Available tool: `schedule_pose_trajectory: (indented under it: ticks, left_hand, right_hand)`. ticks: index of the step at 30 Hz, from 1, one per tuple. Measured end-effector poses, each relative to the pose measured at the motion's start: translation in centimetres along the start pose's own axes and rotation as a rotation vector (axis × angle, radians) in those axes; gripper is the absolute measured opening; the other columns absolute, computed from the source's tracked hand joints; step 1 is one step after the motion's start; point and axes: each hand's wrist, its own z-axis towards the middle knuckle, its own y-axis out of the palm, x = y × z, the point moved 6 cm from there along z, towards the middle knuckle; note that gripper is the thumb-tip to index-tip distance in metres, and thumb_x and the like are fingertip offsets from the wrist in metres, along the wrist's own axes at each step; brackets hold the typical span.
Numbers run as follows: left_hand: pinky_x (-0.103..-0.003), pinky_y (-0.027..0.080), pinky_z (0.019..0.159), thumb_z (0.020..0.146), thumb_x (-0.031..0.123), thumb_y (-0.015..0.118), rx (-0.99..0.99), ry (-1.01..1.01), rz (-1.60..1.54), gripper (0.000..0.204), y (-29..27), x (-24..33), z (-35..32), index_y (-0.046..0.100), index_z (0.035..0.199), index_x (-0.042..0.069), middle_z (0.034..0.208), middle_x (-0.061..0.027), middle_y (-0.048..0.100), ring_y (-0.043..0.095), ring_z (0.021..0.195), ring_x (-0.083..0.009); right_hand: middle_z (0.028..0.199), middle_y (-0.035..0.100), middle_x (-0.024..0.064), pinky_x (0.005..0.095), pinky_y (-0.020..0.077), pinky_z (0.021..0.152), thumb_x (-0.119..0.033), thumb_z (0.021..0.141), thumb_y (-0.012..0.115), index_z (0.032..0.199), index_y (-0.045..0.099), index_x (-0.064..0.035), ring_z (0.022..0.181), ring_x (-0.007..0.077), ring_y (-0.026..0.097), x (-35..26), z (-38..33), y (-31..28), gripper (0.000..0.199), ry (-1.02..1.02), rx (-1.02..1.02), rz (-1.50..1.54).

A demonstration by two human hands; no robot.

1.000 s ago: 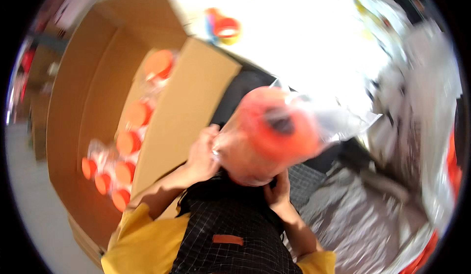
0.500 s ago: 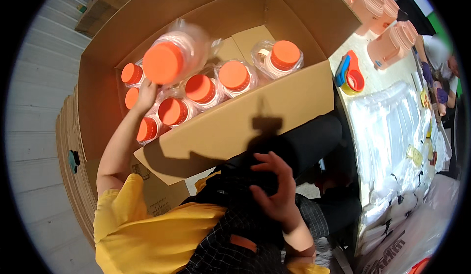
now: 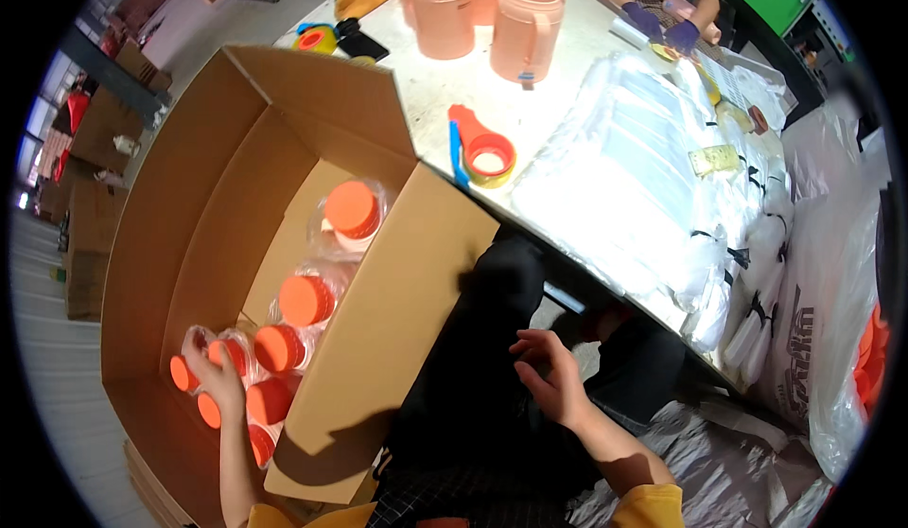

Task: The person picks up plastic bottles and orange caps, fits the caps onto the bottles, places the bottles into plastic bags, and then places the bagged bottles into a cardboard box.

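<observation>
L hand (image 3: pixel 219 377): at bagged jugs (image 3: pixel 352 211); grip, we can't tell.
R hand (image 3: pixel 550 377): empty, fingers loosely spread.
Carton (image 3: pixel 407 244): bagged jugs in, prob. done.
Worktop (image 3: pixel 416 126): bare jugs (image 3: pixel 443 17), prob. left.

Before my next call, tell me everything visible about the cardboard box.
The cardboard box is plain brown, open-topped, its flaps unfolded; a shadow darkens the right flap. It sits beside the pale table. Orange-lidded, plastic-wrapped bottles stand inside, with bare bottom showing. The left hand is inside among them; wall contact is unclear.
</observation>
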Motion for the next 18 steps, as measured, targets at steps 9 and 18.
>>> schedule_pose_trajectory:
  ticks: [9,18]
  left_hand:
    - [-0.046,0.035,0.113,0.085,0.023,0.076,0.018,0.650,-0.599,0.077,26.5,57.6,13.7,0.037,0.145,-0.006,0.145,-0.0244,0.043,0.041,0.137,-0.0385]
    - [-0.052,0.047,0.097,0.096,0.031,0.061,-0.243,0.350,-0.900,0.046,40.5,60.9,10.9,0.056,0.128,-0.002,0.106,-0.0241,0.062,0.062,0.108,-0.0378]
  right_hand:
    - [0.108,0.070,0.0116,0.0305,0.0557,0.079,0.001,0.089,0.069,0.129,0.058,-0.0014,0.088,0.0179,0.071,-1.2,1.1,-4.3,0.041,-0.038,0.070,0.076]
    - [0.102,0.070,0.0089,0.0279,0.0555,0.081,0.003,0.091,0.065,0.115,0.064,0.0004,0.090,0.0179,0.070,2.7,-6.3,-11.8,0.024,0.102,0.531,0.328]
